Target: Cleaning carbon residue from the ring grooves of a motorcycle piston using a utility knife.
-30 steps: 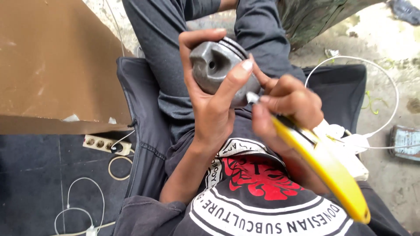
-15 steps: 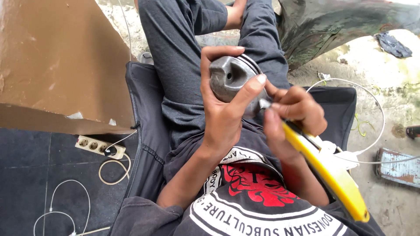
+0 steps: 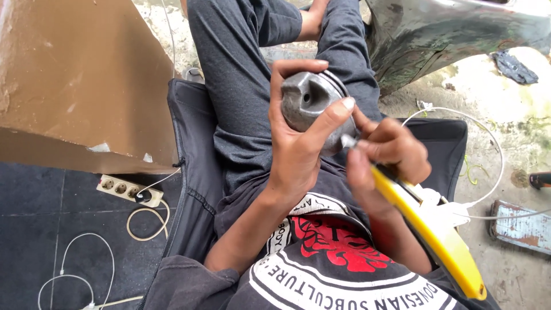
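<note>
The left hand (image 3: 298, 143) is wrapped around a grey metal piston (image 3: 313, 106), holding it up over the lap: the thumb curls over the far top edge, the index finger lies stretched across its right side, and the palm cups it from below. The piston's hollow underside with its cast boss and pin hole faces the camera, and its ringed crown end points far and to the right. The right hand (image 3: 387, 158) is closed around the grip of a yellow utility knife (image 3: 427, 229), fingers bunched near the front end, with the short metal tip of the tool touching the right side of the piston just below the left index finger. The knife's long yellow handle runs back toward the near right, past the wrist. The person sits on a dark folding seat (image 3: 192, 172), wearing grey trousers and a dark shirt with a red and white print. To the left, on the dark tiled floor (image 3: 51, 252), lie a white power strip (image 3: 129, 191) and loops of white cable, beside a large brown cardboard box (image 3: 80, 74). On the right, a white cable (image 3: 488, 143) arcs over stained concrete.
</note>
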